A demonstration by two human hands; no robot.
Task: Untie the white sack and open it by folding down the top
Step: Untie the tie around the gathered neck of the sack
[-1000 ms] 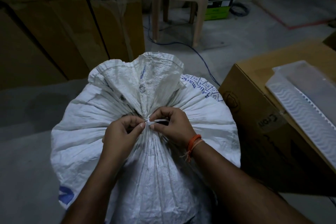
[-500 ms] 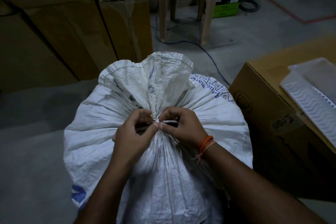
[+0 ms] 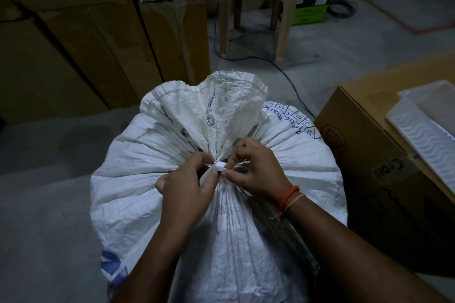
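Note:
A full white woven sack (image 3: 138, 187) with blue print stands on the floor in front of me. Its neck is gathered and bound by a thin white tie (image 3: 219, 166), and the loose top (image 3: 221, 106) with two metal eyelets fans out above the knot. My left hand (image 3: 184, 184) pinches the tie at the knot from the left. My right hand (image 3: 256, 170), with an orange band at the wrist, pinches it from the right. The fingertips of both hands meet at the knot and hide most of it.
Stacked cardboard boxes (image 3: 98, 39) stand at the back left. A cardboard box (image 3: 369, 145) bearing a white ribbed panel (image 3: 423, 135) sits close on the right. A plastic stool (image 3: 256, 7) and a blue cable (image 3: 293, 83) lie on the concrete floor behind the sack.
Both hands have stayed at the knot while the fingers worked the tie; a short white end now sticks up between the fingertips. The view has shifted slightly.

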